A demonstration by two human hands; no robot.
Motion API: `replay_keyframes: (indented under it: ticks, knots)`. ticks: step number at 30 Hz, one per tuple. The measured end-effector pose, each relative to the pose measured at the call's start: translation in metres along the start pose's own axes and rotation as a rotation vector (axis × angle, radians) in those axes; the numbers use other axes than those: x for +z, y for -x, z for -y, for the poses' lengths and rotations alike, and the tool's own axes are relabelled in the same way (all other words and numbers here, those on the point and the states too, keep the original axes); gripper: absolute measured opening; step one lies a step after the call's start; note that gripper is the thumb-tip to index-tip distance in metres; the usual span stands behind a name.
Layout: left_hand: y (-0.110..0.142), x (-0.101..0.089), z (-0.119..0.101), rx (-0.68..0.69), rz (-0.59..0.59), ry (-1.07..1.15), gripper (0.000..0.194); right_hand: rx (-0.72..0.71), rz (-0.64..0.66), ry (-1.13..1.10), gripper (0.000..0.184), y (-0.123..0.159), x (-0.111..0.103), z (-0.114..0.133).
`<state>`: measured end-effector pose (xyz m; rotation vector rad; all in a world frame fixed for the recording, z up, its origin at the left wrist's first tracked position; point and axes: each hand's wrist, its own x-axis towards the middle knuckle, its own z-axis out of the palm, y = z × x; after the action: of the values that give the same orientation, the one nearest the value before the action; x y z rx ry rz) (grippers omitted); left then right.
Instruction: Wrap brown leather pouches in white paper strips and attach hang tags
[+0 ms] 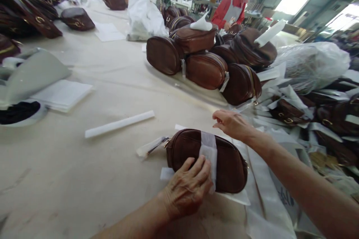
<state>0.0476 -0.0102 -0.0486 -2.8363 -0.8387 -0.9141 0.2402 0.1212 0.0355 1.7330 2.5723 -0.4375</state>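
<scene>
A small dark brown leather bag (230, 168) lies on the table in front of me, with a white paper band (209, 143) around its middle. On the band and the near side of the bag rests my left hand (190, 183), its fingers bent and slightly apart, pressing rather than wrapped round. Just beyond the bag's upper right edge, my right hand (231, 123) hovers with loosely curled fingers and a gap between thumb and forefinger; I see nothing in it. A zip pull in a clear wrapper (150, 148) sticks out at the bag's left end. White sheets show under the bag.
A loose white paper strip (120, 124) lies left of the bag. Ahead are stacked brown bags (206, 71). A tape dispenser (33, 74) and white paper sheets (66, 95) are at left. Plastic wrap (314, 63) and more bags crowd the right. Two people work across the table.
</scene>
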Motion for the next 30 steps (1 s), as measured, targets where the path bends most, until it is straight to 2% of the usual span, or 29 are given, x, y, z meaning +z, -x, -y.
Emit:
replay_keyframes:
  ticks: [1,3,5,8,12,17,20,22,24,25,28,30]
  knots:
    - [0.0,0.0,0.0,0.005,-0.009,0.006,0.022,-0.045,-0.098,-0.006,0.009,0.015,0.004,0.006]
    - [-0.002,0.0,-0.001,0.001,-0.028,0.014,0.018,-0.225,-0.303,-0.033,0.021,0.049,0.018,0.022]
    - [-0.003,0.0,-0.001,0.001,-0.055,0.013,0.016,-0.388,-0.435,0.019,0.029,0.079,0.041,0.038]
    - [-0.004,-0.001,0.0,0.011,-0.112,0.011,0.015,-0.424,-0.583,0.125,0.039,0.109,0.078,0.052]
    - [-0.002,0.0,0.0,0.003,-0.159,-0.001,0.014,-0.374,-0.641,0.045,0.047,0.122,0.105,0.056]
    - [-0.001,-0.004,-0.005,0.035,-0.134,-0.017,0.016,-0.422,-0.651,-0.107,0.054,0.134,0.105,0.056]
    - [0.001,-0.021,0.012,0.022,-0.062,0.014,0.018,-0.442,-0.66,-0.263,0.042,0.145,0.102,0.053]
    - [0.007,-0.039,0.039,-0.188,0.006,-0.091,0.02,-0.383,-0.703,-0.34,0.034,0.153,0.1,0.052]
    - [0.018,-0.058,0.073,-0.646,0.11,-0.345,0.026,-0.302,-0.769,-0.351,0.031,0.161,0.1,0.053]
    - [0.025,-0.066,0.09,-0.754,0.123,-0.397,0.03,-0.277,-0.796,-0.339,0.031,0.165,0.1,0.054]
    - [0.048,-0.082,0.134,-0.912,0.17,-0.475,0.039,-0.26,-0.836,-0.285,0.031,0.175,0.103,0.06]
    - [0.063,-0.087,0.152,-0.96,0.236,-0.496,0.032,-0.268,-0.841,-0.244,0.032,0.178,0.106,0.063]
